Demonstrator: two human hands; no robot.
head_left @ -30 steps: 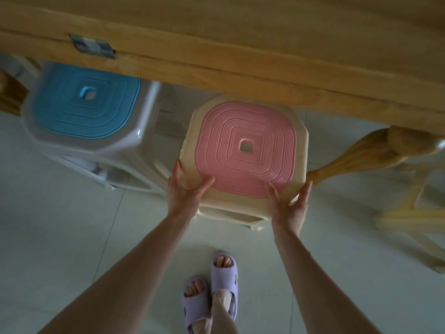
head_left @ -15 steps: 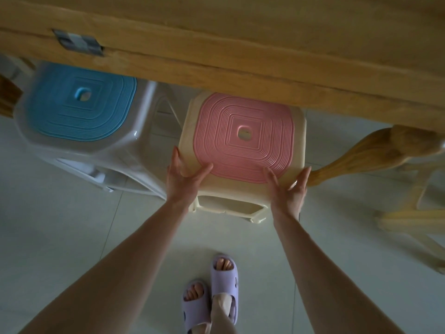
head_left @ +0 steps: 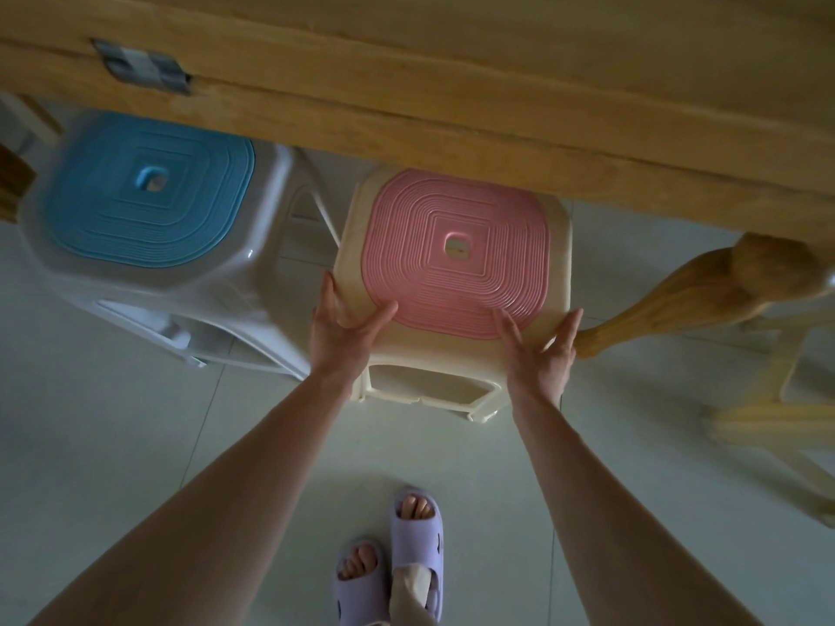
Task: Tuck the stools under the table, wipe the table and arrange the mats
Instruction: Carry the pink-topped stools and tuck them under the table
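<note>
The left hand (head_left: 343, 327) sits on the near left corner of the pink stool (head_left: 456, 246). Its fingers (head_left: 326, 286) lie straight and together along the seat's left side, and the thumb is spread wide onto the top, its tip at the rim of the pink pad. The right hand (head_left: 540, 350) mirrors it on the near right corner: straight fingers (head_left: 571, 323) lie against the right side, and the thumb reaches onto the ribbed pad. Neither hand curls round anything; both press flat.

Ahead of the fingertips, the stool's far rim meets the near edge of the table (head_left: 452, 106), which crosses the view above it. Most of the seat is on the person's side of that edge.

Just left of the left fingers a narrow gap of floor (head_left: 135, 422) separates the pink stool from the blue stool (head_left: 149, 187), whose far rim also runs under the table edge. Just right of the right fingertips is the lower end of a curved table leg (head_left: 677, 300), very near the stool's corner; whether they touch cannot be told. Beyond the pink stool, pale floor shows between the two stools and right of the seat.

Well left of the left fingers and above the blue stool, a metal bracket (head_left: 140, 67) is set in the table edge. Behind the wrists the floor is bare tile back to the person's lilac slippers (head_left: 415, 526).
</note>
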